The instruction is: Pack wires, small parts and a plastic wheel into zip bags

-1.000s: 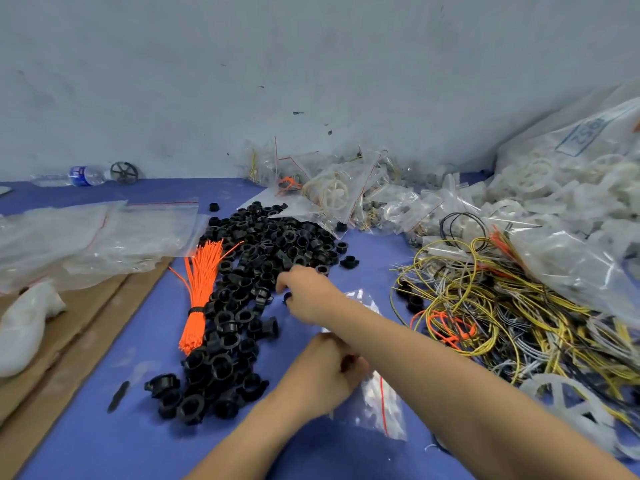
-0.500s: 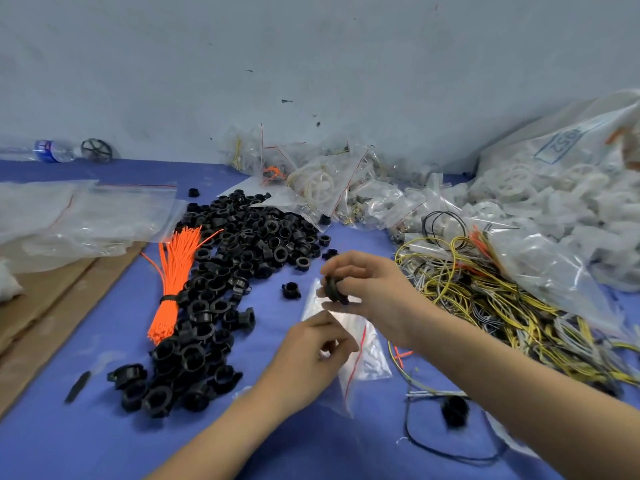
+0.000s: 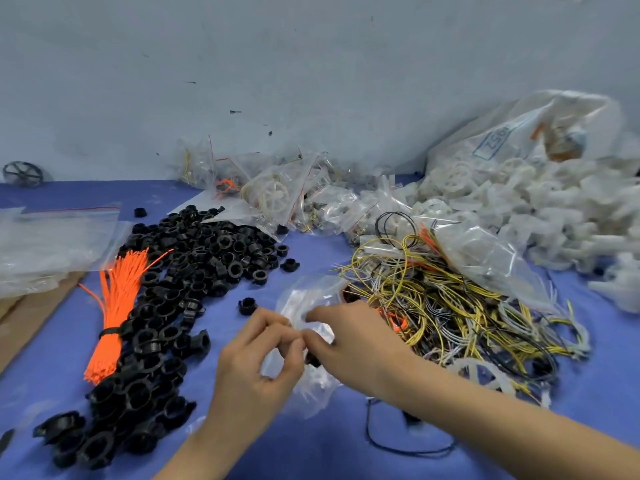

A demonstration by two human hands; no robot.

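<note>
Both hands met at the mouth of a small clear zip bag (image 3: 304,306), lifted just off the blue table (image 3: 311,455). The left hand (image 3: 258,367) pinched the near lip between thumb and curled fingers; the right hand (image 3: 349,337) gripped the opposite lip, fingers bent over the plastic. Half a second earlier the right hand had held a black ring above the bag; that ring was no longer between its fingers, and a dark shape (image 3: 313,360) sat low inside the bag under the right palm, probably the same piece, though blur made it uncertain. By that reading one small part was in, and the bag looked ready for more items or for closing. Just left of the hands lay one loose black ring (image 3: 247,305), then the big heap of black rings (image 3: 194,258) and a bundle of orange ties (image 3: 114,317). To the right, touching the bag's far edge, spread the tangle of yellow and grey wires (image 3: 450,306), with a white plastic wheel (image 3: 481,374) on its near side. Filled bags (image 3: 277,192) lined the wall.
</note>
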